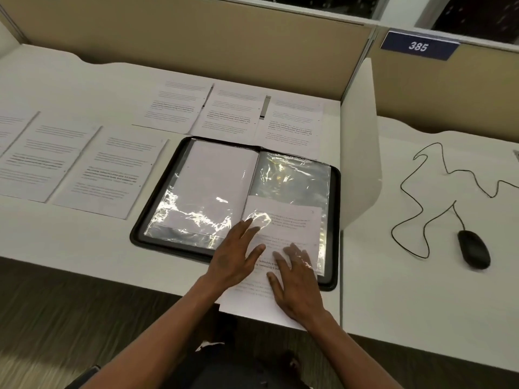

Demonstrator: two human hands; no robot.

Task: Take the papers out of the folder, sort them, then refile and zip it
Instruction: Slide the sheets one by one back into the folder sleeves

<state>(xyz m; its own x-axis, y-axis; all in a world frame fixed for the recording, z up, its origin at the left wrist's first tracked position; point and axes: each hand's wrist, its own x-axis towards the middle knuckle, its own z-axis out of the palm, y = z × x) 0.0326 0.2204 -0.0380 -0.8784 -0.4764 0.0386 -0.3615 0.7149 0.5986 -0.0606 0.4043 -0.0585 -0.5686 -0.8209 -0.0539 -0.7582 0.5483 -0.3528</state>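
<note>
A black zip folder (179, 157) lies open on the white desk, its clear plastic sleeves shining. The left sleeve (216, 178) holds a blank-looking sheet. A printed sheet (286, 228) sits halfway in the right sleeve (297, 178), its lower end sticking out over the desk's front edge. My left hand (236, 254) rests flat at the sleeve's lower left, one fingertip under the plastic. My right hand (297, 284) lies flat on the sheet, its fingertips under the plastic. Several printed pages are spread on the desk: three at the back (233, 110) and more at the left (112, 169).
A beige partition (196, 37) runs along the back, and a white divider panel (362, 141) stands right of the folder. Beyond it a black mouse (474, 248) with a looping cable lies on the neighbouring desk. A blue sign reading 385 (418, 46) hangs above.
</note>
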